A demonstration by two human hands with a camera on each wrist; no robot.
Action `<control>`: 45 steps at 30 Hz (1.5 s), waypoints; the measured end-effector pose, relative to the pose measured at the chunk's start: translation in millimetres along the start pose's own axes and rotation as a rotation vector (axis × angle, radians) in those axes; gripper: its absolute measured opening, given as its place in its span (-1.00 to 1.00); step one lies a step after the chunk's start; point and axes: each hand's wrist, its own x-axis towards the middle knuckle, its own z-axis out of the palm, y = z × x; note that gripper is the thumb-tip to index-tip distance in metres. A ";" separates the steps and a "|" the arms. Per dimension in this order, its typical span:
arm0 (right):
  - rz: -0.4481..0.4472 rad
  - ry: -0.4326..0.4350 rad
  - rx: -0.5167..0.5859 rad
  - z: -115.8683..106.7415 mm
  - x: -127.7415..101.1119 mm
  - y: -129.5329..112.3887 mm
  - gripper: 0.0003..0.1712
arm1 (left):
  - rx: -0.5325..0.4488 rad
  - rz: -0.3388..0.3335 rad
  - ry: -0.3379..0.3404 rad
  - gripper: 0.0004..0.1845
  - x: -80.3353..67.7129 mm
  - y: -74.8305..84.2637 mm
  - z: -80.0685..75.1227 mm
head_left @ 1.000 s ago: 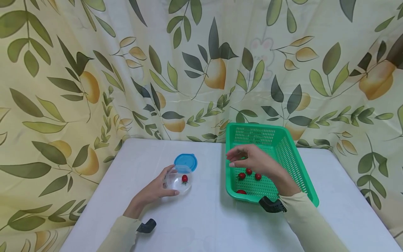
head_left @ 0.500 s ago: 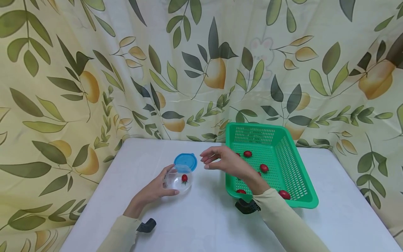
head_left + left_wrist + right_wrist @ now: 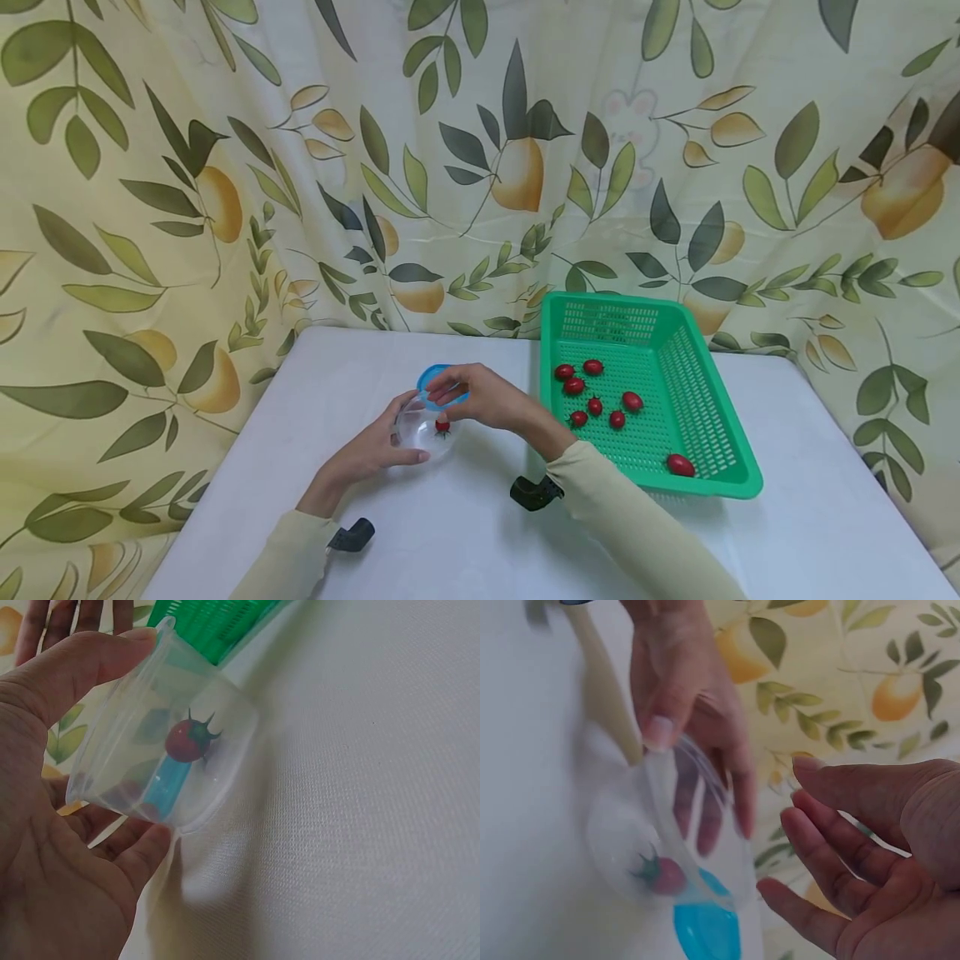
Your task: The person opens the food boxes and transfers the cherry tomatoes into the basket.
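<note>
My left hand point(image 3: 375, 446) holds a clear plastic tub point(image 3: 217, 750) by its side, thumb at the rim and fingers beneath. The tub is tilted on the white table. One cherry tomato point(image 3: 187, 741) with a green calyx lies inside it. My right hand point(image 3: 487, 402) is over the tub's mouth, its fingers loosely bent. In the right wrist view, nothing shows between the thumb and fingertips point(image 3: 799, 825). Behind the tub is a round blue lid point(image 3: 705, 930), partly covered by the right hand in the head view.
A green plastic basket point(image 3: 720, 400) stands to the right on the white table point(image 3: 450, 533), with several cherry tomatoes point(image 3: 632, 402) spread over its bottom. A curtain point(image 3: 480, 167) printed with leaves and fruit hangs behind the table.
My right hand has moved left from over the green basket to the tub's mouth, uncovering the tomatoes in the basket. The left hand keeps hold of the tub in nearly the same place.
</note>
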 end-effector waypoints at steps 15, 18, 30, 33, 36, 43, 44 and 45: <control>0.089 -0.002 -0.116 48.5 32.9 6.6 -0.64 | -0.002 0.006 0.000 0.08 -0.3 2.4 -1.0; 0.134 0.041 -0.186 59.3 37.6 8.5 -0.72 | -0.013 0.008 0.000 0.10 -0.6 2.4 -0.9; 0.050 0.129 -0.394 68.8 38.2 19.5 -0.80 | -0.012 -0.005 0.014 0.12 0.4 1.6 0.0; 0.027 0.146 -0.495 68.8 39.5 20.5 -0.78 | -0.003 -0.010 0.019 0.11 1.1 1.4 0.1; 0.030 0.108 -0.541 70.0 41.4 21.4 -0.76 | -0.010 -0.017 0.019 0.11 1.5 0.8 0.0; 0.062 0.019 -0.519 73.4 43.4 21.8 -0.76 | -0.024 -0.015 0.015 0.13 1.5 -0.4 0.0; 0.069 0.016 -0.518 73.6 43.4 22.0 -0.76 | -0.023 -0.015 0.013 0.12 1.4 -0.4 0.0; 0.069 0.014 -0.524 73.6 43.4 22.4 -0.76 | -0.021 -0.015 0.012 0.12 1.3 -0.4 0.1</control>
